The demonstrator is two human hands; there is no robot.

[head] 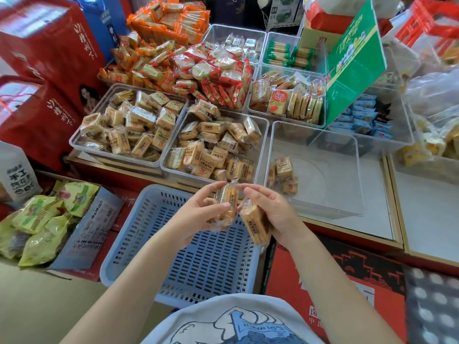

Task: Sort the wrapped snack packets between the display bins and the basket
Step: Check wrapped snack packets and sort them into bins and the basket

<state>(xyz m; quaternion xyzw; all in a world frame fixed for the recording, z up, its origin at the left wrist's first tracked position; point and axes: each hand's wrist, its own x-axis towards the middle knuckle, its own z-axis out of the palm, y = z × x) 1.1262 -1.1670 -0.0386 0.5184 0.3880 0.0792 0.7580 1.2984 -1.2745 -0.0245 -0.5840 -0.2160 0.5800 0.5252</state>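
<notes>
My left hand [196,214] holds a clear-wrapped tan snack packet [225,203] upright above the blue slotted basket [173,256]. My right hand [273,214] grips another such packet [254,225] in its palm, and its fingertips pinch the top of the left packet's wrapper. The basket holds nothing that I can see. Straight ahead, one clear bin [250,135] is piled with the same packets. The clear bin to its right [352,175] holds only a few packets [283,175] at its left side.
More clear bins of tan, red, orange, green and blue packets fill the counter behind. A green sign [355,60] leans at the right. Red gift boxes [42,70] stand at the left, green snack bags [37,224] lie below them, and a red carton [335,281] sits right of the basket.
</notes>
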